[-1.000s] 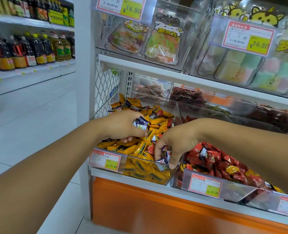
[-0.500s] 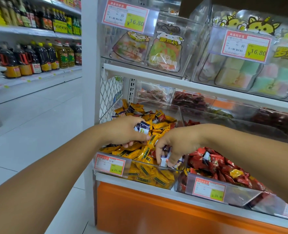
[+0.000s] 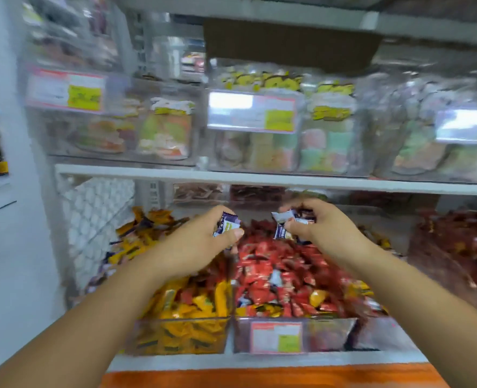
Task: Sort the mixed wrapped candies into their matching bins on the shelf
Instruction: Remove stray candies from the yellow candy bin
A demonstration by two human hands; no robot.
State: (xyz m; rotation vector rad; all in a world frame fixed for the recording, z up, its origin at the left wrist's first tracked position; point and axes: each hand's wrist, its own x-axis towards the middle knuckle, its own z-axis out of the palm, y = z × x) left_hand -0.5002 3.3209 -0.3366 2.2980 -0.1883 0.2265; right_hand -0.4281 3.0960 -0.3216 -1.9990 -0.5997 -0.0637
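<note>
Clamped in the left hand (image 3: 201, 245), above the yellow bin (image 3: 181, 338): purple candies (image 3: 227, 224). Pinched in the right hand (image 3: 325, 229), above the red bin (image 3: 329, 336): a like bunch (image 3: 283, 224). Hands near each other, not touching. In both bins, stray colours among the main one. On the red bin's front, a tag (image 3: 276, 337) with a yellow patch; on the shelf above, upper tags (image 3: 252, 112). All print too blurred to read.

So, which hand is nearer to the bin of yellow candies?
Left. The left hand is above the right edge of the bin of yellow candies; the right hand is farther right, above the bin of red candies. Both hold purple candies.
</note>
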